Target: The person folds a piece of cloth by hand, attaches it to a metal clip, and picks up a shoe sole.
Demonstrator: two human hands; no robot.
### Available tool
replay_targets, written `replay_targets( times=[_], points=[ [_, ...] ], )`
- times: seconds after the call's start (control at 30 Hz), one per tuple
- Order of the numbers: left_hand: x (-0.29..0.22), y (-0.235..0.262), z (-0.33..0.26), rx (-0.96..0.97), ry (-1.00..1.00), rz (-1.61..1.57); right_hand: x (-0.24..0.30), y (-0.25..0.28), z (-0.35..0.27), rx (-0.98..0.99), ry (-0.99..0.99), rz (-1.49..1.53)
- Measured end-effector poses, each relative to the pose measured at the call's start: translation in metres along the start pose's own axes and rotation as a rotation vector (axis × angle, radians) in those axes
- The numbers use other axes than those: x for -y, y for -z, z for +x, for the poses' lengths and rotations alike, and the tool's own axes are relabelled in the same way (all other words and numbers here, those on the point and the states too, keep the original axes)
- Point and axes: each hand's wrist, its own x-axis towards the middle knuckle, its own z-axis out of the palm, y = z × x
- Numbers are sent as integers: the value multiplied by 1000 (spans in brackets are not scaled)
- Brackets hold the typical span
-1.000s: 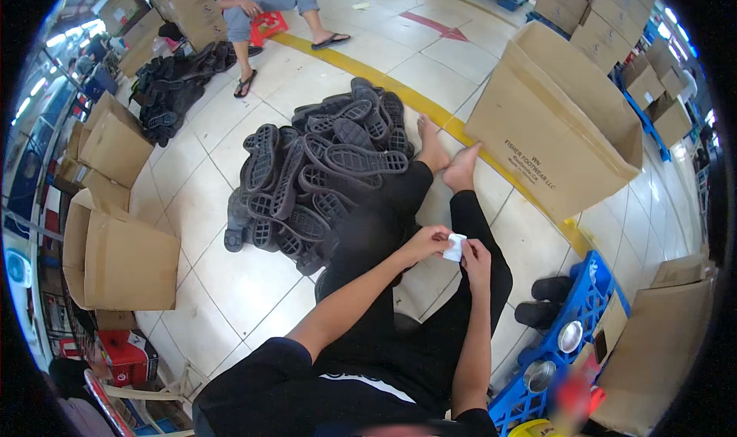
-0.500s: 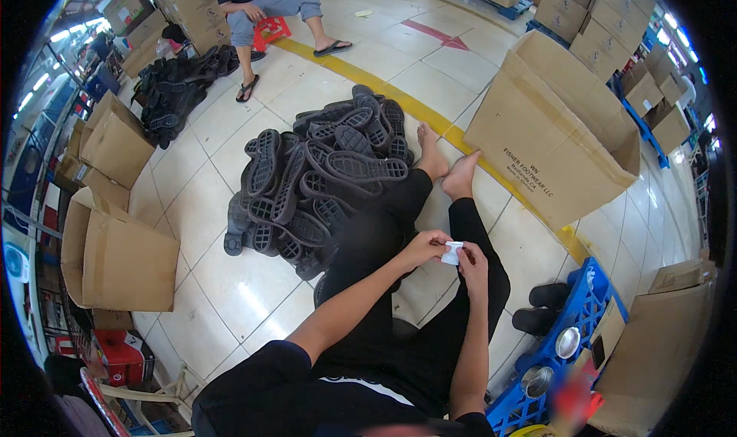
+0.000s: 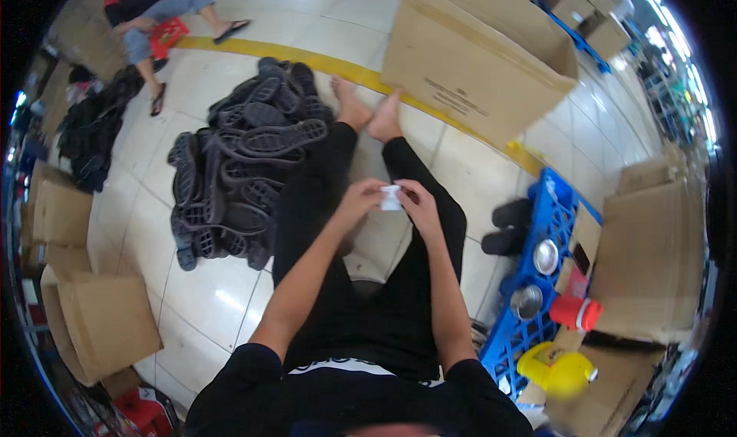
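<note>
Between my knees, a small white piece that looks like paper or a label (image 3: 391,198) is pinched in both hands. My left hand (image 3: 365,200) grips its left edge, and my right hand (image 3: 419,203) grips its right edge; the fingers of both are closed. What is printed on it, if anything, is too small to tell. To the left of my legs lies a heap of dark shoe soles (image 3: 246,161) with grid-patterned insides, piled on the tiled floor. My bare feet (image 3: 368,111) rest beyond it, close to the yellow floor line.
A large open carton (image 3: 476,61) stands ahead to the right. On the right, a blue plastic pallet (image 3: 526,283) holds metal bowls (image 3: 527,302), a red jug (image 3: 576,313) and a yellow container (image 3: 553,366). Black slippers (image 3: 508,228) lie beside it. Cartons (image 3: 111,322) line the left; a seated person (image 3: 153,15) is far left.
The whole view has swung to the right, so the soles, carton and seated person appear farther left. My hands still hold the white piece between them; the yellow container now shows.
</note>
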Motion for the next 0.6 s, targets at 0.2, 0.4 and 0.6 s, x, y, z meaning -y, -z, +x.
replay_targets(
  times=[0.2, 0.4, 0.6],
  points=[
    [5, -1, 7, 24, 67, 100, 4, 9, -4, -12, 25, -49],
    [-10, -14, 0, 9, 112, -19, -6, 14, -7, -51, 35, -84],
    [-10, -9, 0, 19, 116, 43, 6, 9, -7, -38, -73, 67]
  ],
)
